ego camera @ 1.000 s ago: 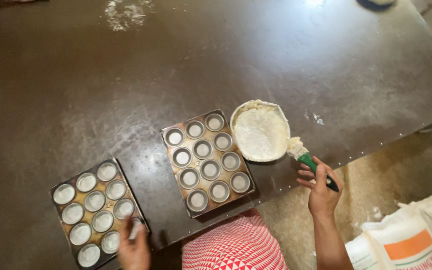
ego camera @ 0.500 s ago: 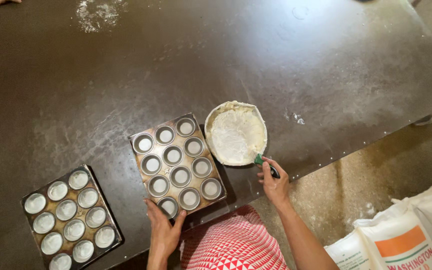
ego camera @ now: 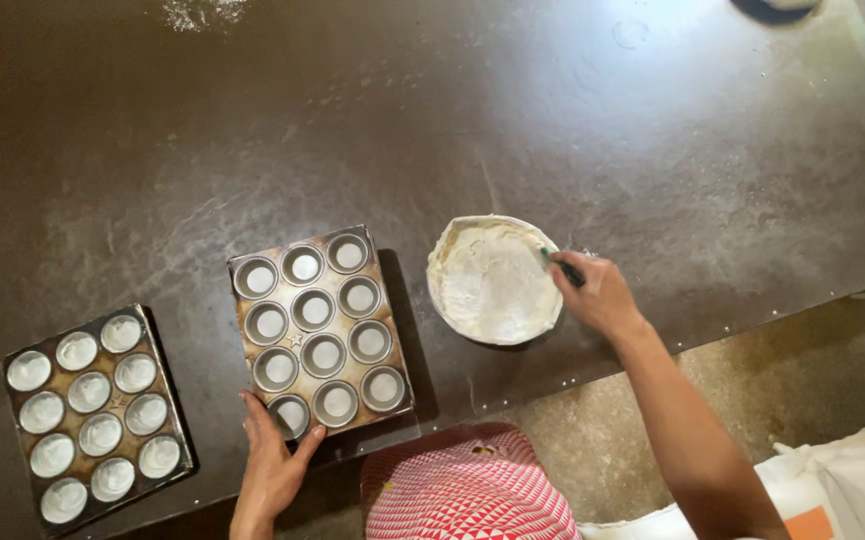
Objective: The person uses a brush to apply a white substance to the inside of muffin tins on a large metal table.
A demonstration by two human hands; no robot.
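- Left hand (ego camera: pixel 274 463): palm down, fingers spread, thumb out to the right; forearm comes up from the bottom edge.
- Right hand (ego camera: pixel 597 293): fingers curled shut, knuckles up; forearm bare, stretched diagonally from lower right.

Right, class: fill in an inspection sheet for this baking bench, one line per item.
Surface: dark table, flour-dusted.
Job's things: near muffin tray, cups coated white; bowl of white mix; green-handled brush.
Clutter: second muffin tray at left, cups white; flour patch at far edge.
Grips: left hand on near tray's corner; right hand holding the brush at the bowl's rim.
Cables: nothing seen.
Surroundings: concrete floor, white sacks.
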